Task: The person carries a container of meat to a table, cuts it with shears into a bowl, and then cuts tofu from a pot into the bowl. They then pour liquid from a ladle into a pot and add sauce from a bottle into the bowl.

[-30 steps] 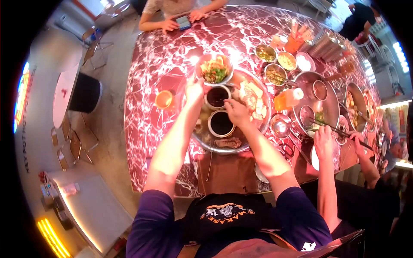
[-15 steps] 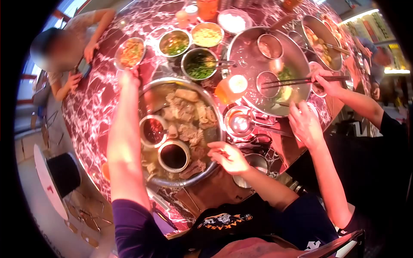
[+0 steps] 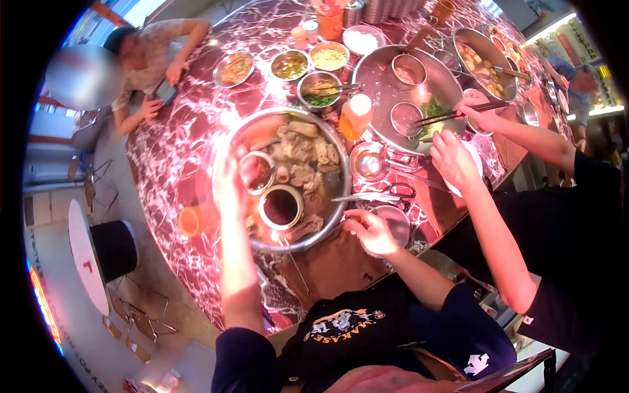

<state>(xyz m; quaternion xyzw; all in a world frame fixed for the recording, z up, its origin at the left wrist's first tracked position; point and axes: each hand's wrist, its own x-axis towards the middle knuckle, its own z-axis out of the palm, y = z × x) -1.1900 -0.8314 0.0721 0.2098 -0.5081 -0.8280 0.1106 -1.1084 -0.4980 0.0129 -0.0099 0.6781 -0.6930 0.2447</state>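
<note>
Though a bowl [image 3: 234,69] is filled at eleven o'clock, grip of left hand [image 3: 230,180] beside unemptied cup [image 3: 262,171] cannot be told; right hand [image 3: 371,234] is open.

"What was unclear at the broth pot [image 3: 314,241]?"

"Glare washed out the left hand [image 3: 230,180] over its left side, so I couldn't tell whether the fingers touched the red sauce cup [image 3: 261,171]. The forearm [image 3: 239,262] covered part of the rim."

"And right of the pot?"

"The right hand [image 3: 372,232] partly hid a metal bowl [image 3: 397,228]."

"Farther off?"

"Up and left of the pot, a round blur [image 3: 85,77] masked whatever lay behind it. Down and left, the dark border cut off the wall lettering [image 3: 90,378]."
</note>
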